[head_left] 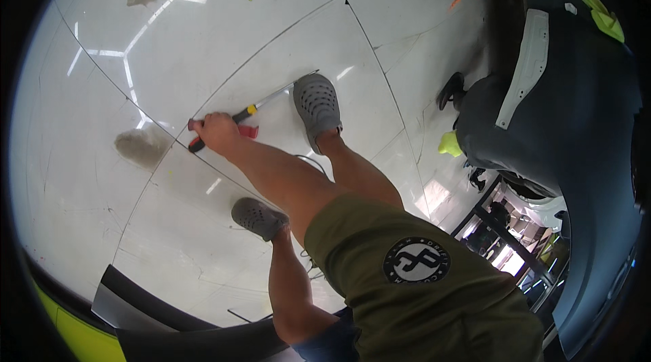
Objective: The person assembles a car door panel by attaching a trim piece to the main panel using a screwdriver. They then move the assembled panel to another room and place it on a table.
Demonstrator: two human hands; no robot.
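Note:
My right hand (217,134) reaches down to the floor, its fingers wrapped round the handle end of a screwdriver (244,114) with a black and yellow handle. The long metal shaft points right and away, its tip close to the grey clog (317,103) on my right foot. Under the same hand lies a red and black tool (248,132); its kind is hidden, and I cannot tell whether the fingers hold it too. My left hand is out of the picture.
Glossy tiles (203,226) carry two beige fluffy pads (144,147). My left clog (256,217) stands nearer. At right is a large dark grey car panel (597,158) with a pale strip (525,67); beside it, another person's black shoe (450,90). Black trim (149,308) lies lower left.

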